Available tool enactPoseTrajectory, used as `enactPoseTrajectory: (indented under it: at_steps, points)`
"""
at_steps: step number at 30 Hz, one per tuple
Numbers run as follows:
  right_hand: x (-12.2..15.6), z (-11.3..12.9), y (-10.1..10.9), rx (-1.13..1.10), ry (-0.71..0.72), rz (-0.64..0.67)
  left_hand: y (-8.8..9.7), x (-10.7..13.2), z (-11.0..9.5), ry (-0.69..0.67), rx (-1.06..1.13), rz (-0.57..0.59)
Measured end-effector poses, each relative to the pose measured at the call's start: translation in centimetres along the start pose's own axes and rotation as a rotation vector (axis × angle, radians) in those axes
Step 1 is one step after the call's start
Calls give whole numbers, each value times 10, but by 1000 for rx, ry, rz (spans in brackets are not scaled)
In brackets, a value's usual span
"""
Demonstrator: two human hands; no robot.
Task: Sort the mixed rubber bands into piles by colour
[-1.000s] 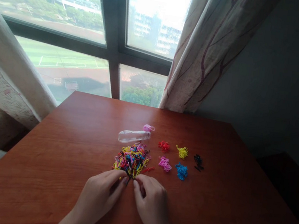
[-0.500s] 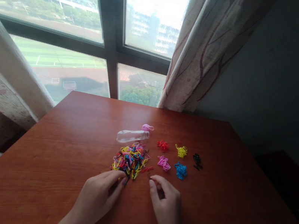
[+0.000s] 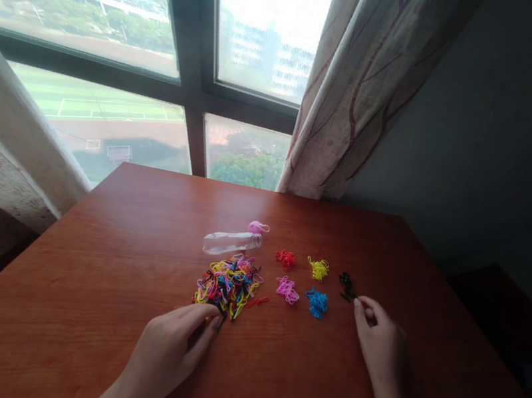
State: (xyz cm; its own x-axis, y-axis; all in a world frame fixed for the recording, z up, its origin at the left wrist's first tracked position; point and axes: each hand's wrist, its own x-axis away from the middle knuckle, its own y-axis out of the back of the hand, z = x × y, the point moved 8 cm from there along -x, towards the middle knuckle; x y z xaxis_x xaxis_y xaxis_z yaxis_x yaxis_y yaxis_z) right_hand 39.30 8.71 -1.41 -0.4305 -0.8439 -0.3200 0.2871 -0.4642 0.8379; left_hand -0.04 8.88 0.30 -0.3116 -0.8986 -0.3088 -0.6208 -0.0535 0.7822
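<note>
A mixed heap of small coloured rubber bands lies on the wooden table. At its near edge my left hand is closed in a pinch on a black rubber band. My right hand reaches far to the right, thumb and finger pinched on a black band beside the small black pile. Between the hands sit sorted piles: red bands, yellow bands, pink bands and blue bands. A few loose red bands rest just right of the heap.
Behind the heap a clear plastic bottle lies on its side, with a pink lid-like piece by its mouth. The table ends at a window with curtains on both sides.
My right hand has moved right from beside the mixed heap to the black pile, carrying a dark band. My left hand has stayed at the heap. The view has shifted slightly.
</note>
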Motion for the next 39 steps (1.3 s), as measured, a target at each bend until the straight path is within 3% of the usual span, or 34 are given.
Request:
enactPoseTrajectory:
  at_steps: [5,12,18,23,27,31,39]
  points:
    - [-4,0,-8,27,-16,21,1,0,-1,1,0,0]
    - [10,11,0,-53,-22,-10,-2,0,1,15,2,18]
    - [46,67,-2,-250,99,12,0,-1,0,16,1,17]
    - [80,126,-24,-398,214,169,2,-2,-3,20,-6,22]
    - [95,159,-39,-399,323,247,0,-1,-1,27,-2,35]
    - [100,173,-46,-329,401,288,-3,0,2,45,3,58]
    - [98,175,-47,-323,393,314,-4,0,-1,9,-6,48]
